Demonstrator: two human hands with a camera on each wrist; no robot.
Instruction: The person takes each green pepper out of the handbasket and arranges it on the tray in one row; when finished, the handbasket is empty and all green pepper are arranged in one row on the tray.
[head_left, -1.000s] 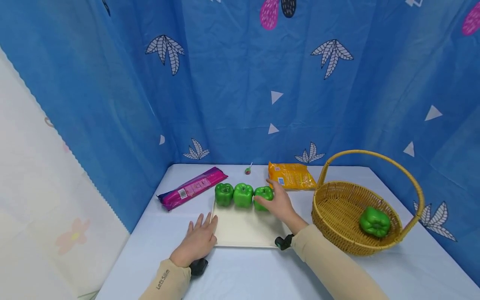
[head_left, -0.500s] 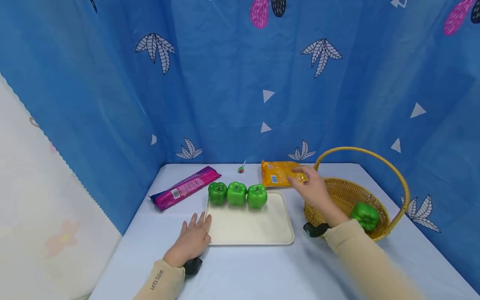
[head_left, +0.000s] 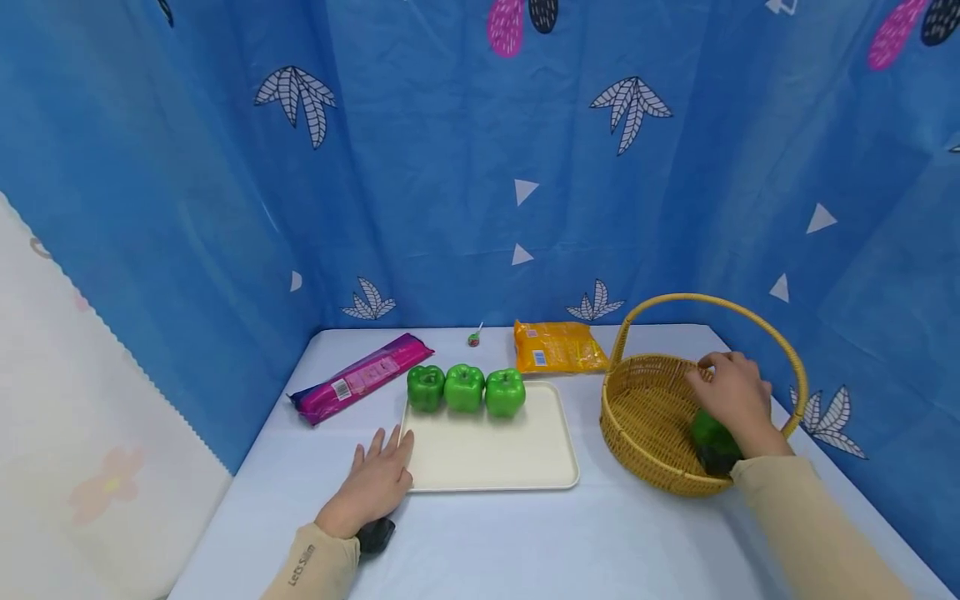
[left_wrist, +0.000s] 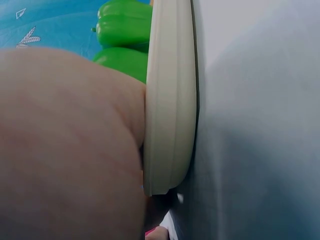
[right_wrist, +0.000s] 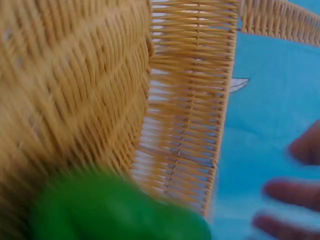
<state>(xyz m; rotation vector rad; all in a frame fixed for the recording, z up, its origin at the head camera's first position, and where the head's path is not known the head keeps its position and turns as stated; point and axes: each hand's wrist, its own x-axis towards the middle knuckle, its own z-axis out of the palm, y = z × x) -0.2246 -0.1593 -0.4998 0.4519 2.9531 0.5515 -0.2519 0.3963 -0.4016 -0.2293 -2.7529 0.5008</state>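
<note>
My left hand [head_left: 373,479] lies with spread, straight fingers at the left edge of a cream tray [head_left: 491,454]. The left wrist view shows it against the tray's side. Three green bell peppers stand in a row along the tray's far side: left [head_left: 426,388], middle [head_left: 464,388] and right [head_left: 505,393]. Over the wicker basket [head_left: 637,450] hovers my right hand [head_left: 735,400], fingers bent loosely and holding nothing. Below it, partly hidden by the hand, a fourth green pepper [head_left: 711,442] lies in the basket. In the right wrist view the fingertips [right_wrist: 295,192] are apart from that pepper [right_wrist: 120,210].
Behind the tray lie a purple-pink packet [head_left: 363,379], a small lollipop [head_left: 474,339] and an orange packet [head_left: 558,347]. The basket's tall handle [head_left: 712,297] arches over the right side. A blue curtain [head_left: 450,167] hangs behind the white table [head_left: 465,550].
My right hand has left the right pepper on the tray and moved right, over the basket. The left hand stays at the tray's edge. The head view has shifted slightly right.
</note>
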